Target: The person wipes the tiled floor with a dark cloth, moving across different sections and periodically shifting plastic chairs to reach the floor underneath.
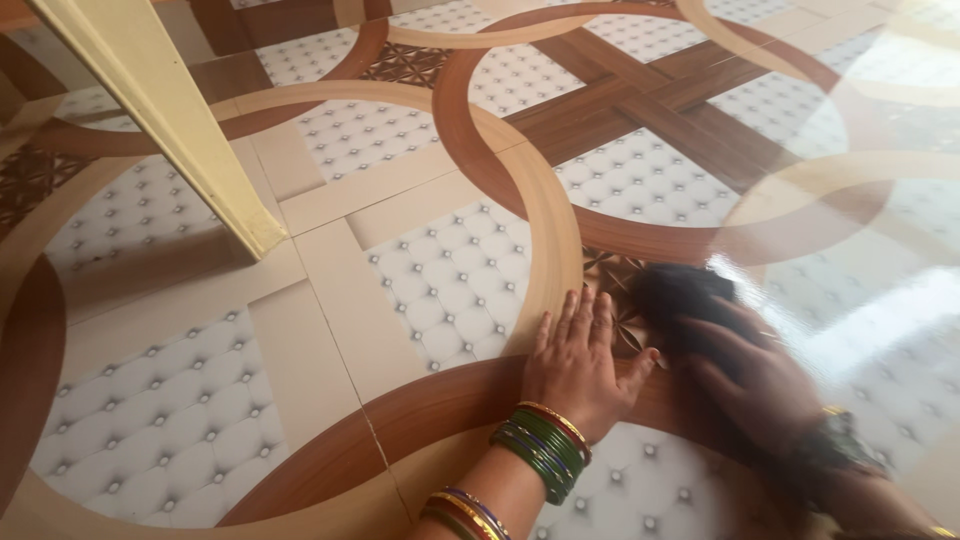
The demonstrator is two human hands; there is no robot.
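Two hands in view, both yours; one dark cloth; one cream-yellow post; one patterned floor carrying all of it. Your left hand [578, 362] lies flat on the floor [450, 270], palm down, fingers spread and fully open, gripping nothing; it rests on the brown curved band near the lower edge of the view. Green and gold bangles [545, 445] stack on that wrist. Your right hand [755, 375] is blurred; it presses on the dark cloth [680, 295], fingers curled over its near side; how tightly, you cannot tell. The cloth sits on the floor just right of your left hand's fingertips, close beside the thumb. The post [165, 120] stands toward the upper left corner, well apart from both hands.
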